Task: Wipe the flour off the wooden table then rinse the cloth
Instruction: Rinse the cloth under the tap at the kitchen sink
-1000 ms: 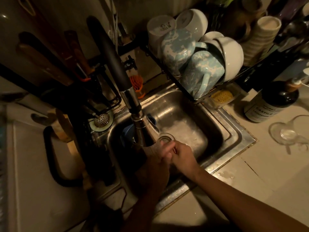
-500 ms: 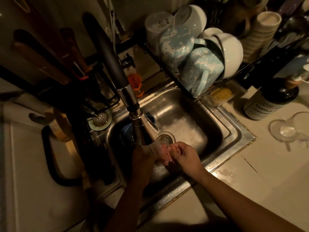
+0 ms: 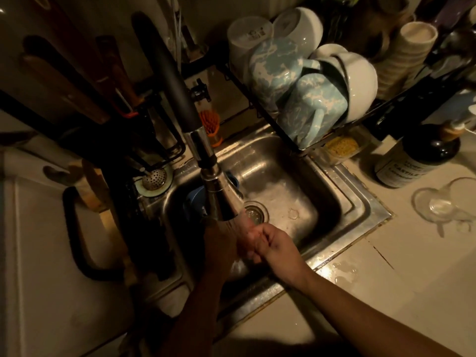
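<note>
Over the near part of the steel sink (image 3: 355,202), both hands are working a small pinkish cloth (image 3: 244,240) directly under the faucet head (image 3: 221,199), where water is running onto it. The right hand (image 3: 278,246) is curling its fingers (image 3: 260,234) tight around the cloth. The left hand (image 3: 219,243) is lying in shadow against the cloth's other side; whether its fingers are gripping cannot be told. The drain (image 3: 253,211) is sitting just behind the hands.

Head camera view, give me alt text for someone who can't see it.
Two hands, left hand and right hand, squeeze a pinkish cloth under the faucet over a steel sink. Mugs dry in a rack behind.
</note>
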The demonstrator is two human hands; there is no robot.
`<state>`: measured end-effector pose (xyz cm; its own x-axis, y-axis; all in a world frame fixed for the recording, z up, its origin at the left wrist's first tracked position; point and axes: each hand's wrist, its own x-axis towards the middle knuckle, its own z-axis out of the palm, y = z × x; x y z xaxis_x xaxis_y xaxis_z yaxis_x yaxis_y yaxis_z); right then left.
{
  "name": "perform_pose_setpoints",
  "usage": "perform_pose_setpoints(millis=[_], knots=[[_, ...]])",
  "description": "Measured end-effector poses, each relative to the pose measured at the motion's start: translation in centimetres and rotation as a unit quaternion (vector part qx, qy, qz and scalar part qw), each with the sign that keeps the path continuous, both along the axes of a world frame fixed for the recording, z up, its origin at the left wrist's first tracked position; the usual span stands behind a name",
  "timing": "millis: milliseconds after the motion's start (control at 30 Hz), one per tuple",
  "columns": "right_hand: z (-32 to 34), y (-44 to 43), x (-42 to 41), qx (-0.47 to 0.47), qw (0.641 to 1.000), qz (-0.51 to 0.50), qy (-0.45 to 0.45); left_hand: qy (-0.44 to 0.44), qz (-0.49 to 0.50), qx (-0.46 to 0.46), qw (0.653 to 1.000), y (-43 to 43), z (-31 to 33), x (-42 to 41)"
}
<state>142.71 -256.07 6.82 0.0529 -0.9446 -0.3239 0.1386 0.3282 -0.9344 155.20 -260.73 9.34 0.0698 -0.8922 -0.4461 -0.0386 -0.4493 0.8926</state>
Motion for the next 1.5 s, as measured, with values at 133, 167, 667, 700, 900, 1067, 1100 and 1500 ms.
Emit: perform_pose_setpoints(millis=[133,167,667,700,900,1067,1100,1500], knots=[[-0.3,-1.0,-1.5,0.068,0.994,0.016,-0.078,0.034,0.024,-0.013,0.999,0.4,0.5,0.6],[-0.4,-1.4,-2.1,0.097,0.991,0.015,-0.093,0.06,0.029,-0.01,0.998,0.6,0.3,0.9],[0.8,-3.7,-1.2,0.045,0.995,0.011,-0.09,0.014,-0.129,0.019,0.991,1.1,-0.1,1.5],[0.5,-3.9,-1.4,0.036,0.996,0.006,-0.08,0.001,-0.105,0.009,0.994,1.1,0.0,1.3],[0.4,-4.5,-1.7,0.004,0.998,-0.045,-0.033,-0.12,-0.069,-0.063,0.988,1.6,-0.3,0.7],[1.5,-3.5,-0.7,0.107,0.991,0.02,-0.074,-0.057,0.046,-0.037,0.997,1.3,-0.6,1.1],[1.1,-3.3,-0.4,0.124,0.988,0.042,-0.076,-0.036,0.055,-0.024,0.998,1.1,-0.5,1.1],[0.9,-2.5,0.4,-0.037,0.997,-0.029,0.054,-0.096,0.082,0.02,0.992,1.1,-1.2,0.7]])
